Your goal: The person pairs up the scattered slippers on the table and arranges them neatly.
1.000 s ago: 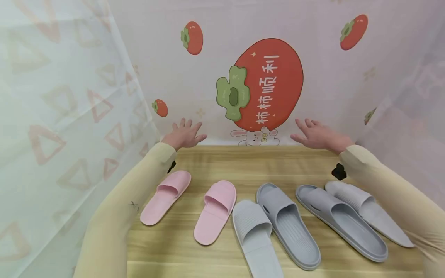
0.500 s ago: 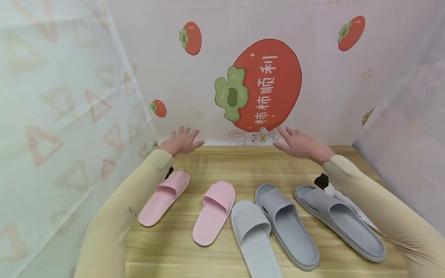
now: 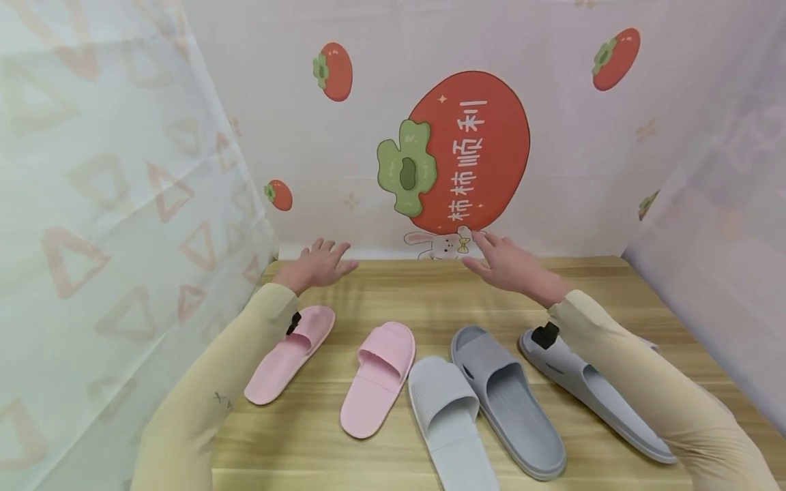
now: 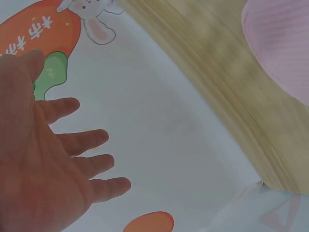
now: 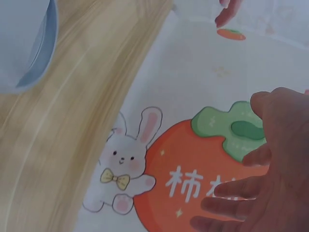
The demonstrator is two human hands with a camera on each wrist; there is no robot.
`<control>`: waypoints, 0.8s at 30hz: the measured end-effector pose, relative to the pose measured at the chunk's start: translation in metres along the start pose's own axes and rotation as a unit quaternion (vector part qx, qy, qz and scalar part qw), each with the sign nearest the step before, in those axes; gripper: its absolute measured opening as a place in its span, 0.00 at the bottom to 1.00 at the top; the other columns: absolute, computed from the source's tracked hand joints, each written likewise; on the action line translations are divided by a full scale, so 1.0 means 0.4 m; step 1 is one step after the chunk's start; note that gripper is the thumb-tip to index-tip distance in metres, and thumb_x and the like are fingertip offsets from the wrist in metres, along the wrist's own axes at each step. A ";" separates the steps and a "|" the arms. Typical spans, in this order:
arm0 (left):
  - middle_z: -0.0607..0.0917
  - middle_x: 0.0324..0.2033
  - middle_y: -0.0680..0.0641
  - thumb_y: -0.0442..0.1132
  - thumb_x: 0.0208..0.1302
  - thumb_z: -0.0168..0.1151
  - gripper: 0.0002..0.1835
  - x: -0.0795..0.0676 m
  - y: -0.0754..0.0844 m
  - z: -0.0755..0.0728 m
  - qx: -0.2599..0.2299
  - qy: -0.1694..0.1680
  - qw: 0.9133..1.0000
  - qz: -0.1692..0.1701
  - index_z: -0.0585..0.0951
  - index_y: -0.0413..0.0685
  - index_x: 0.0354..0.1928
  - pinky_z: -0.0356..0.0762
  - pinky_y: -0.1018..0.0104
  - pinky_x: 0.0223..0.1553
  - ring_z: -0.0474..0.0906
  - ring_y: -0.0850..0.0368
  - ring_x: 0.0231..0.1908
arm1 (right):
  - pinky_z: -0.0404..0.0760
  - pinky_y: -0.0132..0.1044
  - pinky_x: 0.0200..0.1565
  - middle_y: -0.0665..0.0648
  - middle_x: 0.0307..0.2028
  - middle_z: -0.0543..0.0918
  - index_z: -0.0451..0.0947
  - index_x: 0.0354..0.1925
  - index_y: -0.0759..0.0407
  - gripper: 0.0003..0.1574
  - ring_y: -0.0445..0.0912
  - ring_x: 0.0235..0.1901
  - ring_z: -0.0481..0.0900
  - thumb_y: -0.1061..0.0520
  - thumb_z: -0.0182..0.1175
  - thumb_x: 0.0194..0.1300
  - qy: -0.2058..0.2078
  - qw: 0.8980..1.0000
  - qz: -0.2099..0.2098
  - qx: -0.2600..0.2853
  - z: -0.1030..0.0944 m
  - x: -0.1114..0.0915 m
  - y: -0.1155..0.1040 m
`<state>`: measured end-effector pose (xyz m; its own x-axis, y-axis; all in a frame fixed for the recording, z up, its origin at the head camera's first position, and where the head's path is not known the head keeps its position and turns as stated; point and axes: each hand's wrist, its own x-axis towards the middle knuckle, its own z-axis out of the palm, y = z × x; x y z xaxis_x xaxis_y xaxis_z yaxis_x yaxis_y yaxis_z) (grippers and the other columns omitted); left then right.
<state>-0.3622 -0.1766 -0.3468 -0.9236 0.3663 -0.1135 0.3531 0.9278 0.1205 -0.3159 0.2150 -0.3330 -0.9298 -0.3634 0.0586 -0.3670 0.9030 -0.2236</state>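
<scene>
My left hand [image 3: 319, 264] [image 4: 53, 159] is held in the air with fingers spread, beyond the left pink slipper [image 3: 279, 368] [image 4: 285, 48]. Palm-side fingers show in the left wrist view, gripping nothing. Out past the grey slippers, my right hand [image 3: 512, 267] [image 5: 285, 164] also has its fingers extended and holds nothing. A second pink slipper [image 3: 377, 382] lies to the right of the first. Beside it are a ribbed light grey slipper [image 3: 451, 416] and a darker grey slipper [image 3: 510, 409]. Another darker grey slipper [image 3: 577, 378] is partly covered by my right sleeve, which hides most of one more light grey slipper.
The slippers lie on a wood-grain tabletop [image 3: 430, 293]. A white backdrop [image 3: 295, 123] with a large persimmon print [image 3: 491, 150] rises at the far edge, and a patterned cloth [image 3: 123, 225] hangs at the left. Each wrist carries a small black device [image 3: 545, 335].
Both hands have come lower and nearer. The right hand has also shifted left, and its sleeve now covers more of the right-hand grey slippers. The slippers have stayed put.
</scene>
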 end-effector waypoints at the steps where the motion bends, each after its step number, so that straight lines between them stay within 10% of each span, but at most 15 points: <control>1: 0.56 0.73 0.32 0.64 0.74 0.38 0.38 -0.001 0.000 0.002 -0.001 0.002 1.000 0.001 0.54 0.50 0.77 0.44 0.28 0.68 0.43 0.29 0.74 | 0.65 0.66 0.63 0.69 0.74 0.55 0.39 0.79 0.54 0.53 0.71 0.68 0.58 0.28 0.43 0.70 0.003 1.000 -0.004 0.001 0.003 0.000 -0.006; 24: 0.62 0.71 0.33 0.63 0.74 0.41 0.37 -0.024 -0.011 0.029 -0.055 0.019 0.998 0.017 0.59 0.46 0.75 0.54 0.34 0.69 0.50 0.32 0.72 | 0.66 0.63 0.64 0.69 0.71 0.63 0.50 0.77 0.57 0.47 0.69 0.68 0.63 0.34 0.48 0.72 0.022 0.999 -0.046 0.019 0.061 -0.016 -0.119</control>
<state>-0.3531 -0.1834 -0.3575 -0.9173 0.3919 -0.0706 0.3670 0.9009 0.2318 -0.2917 0.1688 -0.3467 -0.8928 -0.4331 0.1239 -0.4505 0.8565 -0.2518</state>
